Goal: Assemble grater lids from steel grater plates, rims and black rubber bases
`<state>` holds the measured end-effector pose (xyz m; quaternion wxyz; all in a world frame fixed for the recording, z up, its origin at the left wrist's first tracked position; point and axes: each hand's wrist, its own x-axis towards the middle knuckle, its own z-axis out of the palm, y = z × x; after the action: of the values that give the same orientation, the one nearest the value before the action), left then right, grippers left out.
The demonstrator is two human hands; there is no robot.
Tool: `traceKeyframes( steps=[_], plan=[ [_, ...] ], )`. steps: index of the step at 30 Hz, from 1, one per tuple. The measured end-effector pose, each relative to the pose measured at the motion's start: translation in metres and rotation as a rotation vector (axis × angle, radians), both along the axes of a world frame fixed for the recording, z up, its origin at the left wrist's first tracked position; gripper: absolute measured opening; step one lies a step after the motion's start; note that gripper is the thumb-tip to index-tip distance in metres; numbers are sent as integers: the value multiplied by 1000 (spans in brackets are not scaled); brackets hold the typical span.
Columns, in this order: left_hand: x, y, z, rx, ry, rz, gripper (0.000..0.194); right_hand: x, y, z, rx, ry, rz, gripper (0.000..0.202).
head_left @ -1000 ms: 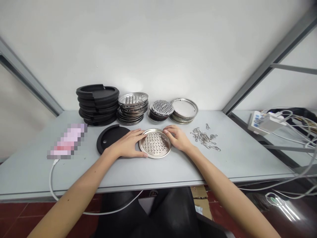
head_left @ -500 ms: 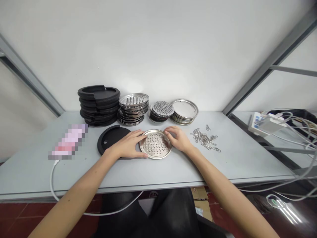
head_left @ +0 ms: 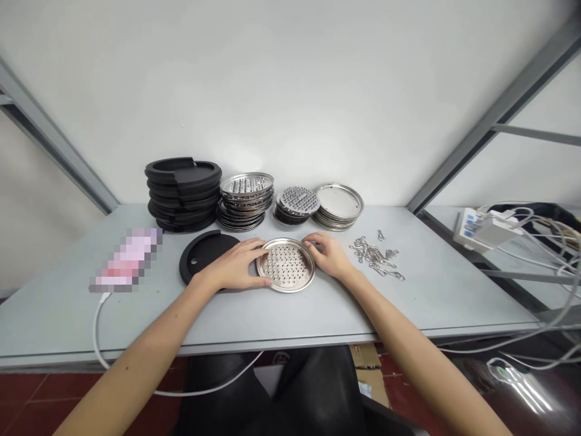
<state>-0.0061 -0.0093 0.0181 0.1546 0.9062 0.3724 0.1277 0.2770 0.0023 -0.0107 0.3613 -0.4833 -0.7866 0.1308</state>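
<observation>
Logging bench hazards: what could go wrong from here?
The hands at the rim of the round silver perforated metal disc may get nicked if its holes are sharp. The uneven stack of round silver metal discs could topple if bumped. The left forearm might snag the white cable hanging off the grey table.

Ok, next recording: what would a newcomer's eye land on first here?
Probably the shiny round metal grater plate near the middle of the table, with the left hand at its left rim and the right hand at its upper right. Next, perhaps, the stack of black round holders at the back left. The scattered small wire clips to the right and the pixelated patch at the left also stand out.
</observation>
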Motion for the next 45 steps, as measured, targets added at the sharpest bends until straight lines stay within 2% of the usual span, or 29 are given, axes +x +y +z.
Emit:
traceKeyframes(
  steps=[3, 6, 10, 15, 19, 25, 30, 41, 45],
  plan=[
    [2, -1, 2, 73, -83, 34, 52, -1, -1, 0, -11, -1, 5, 21],
    [2, -1, 3, 185, -252, 109, 38, -1, 0, -1, -29, -19, 4, 21],
    [-3, 6, 19, 448, -483, 226, 22, 2, 4, -3, -33, -50, -7, 23],
    [-10, 36, 56, 682, -392, 379, 18, 5, 7, -5, -31, -55, -24, 23],
    [-15, 61, 71, 702, -214, 401, 19, 6, 6, -4, -17, -50, -20, 23],
    [-26, 77, 74, 675, -60, 327, 21, 5, 6, -1, 0, -31, -23, 22],
    [-30, 82, 76, 703, -33, 284, 21, 6, 5, -1, 15, -25, -24, 22],
    [-26, 79, 75, 793, 23, 222, 28, 5, 4, -1, 32, -10, -17, 21],
    [-20, 68, 80, 810, -65, 201, 27, 5, 4, -1, 45, 16, -18, 21]
  ],
)
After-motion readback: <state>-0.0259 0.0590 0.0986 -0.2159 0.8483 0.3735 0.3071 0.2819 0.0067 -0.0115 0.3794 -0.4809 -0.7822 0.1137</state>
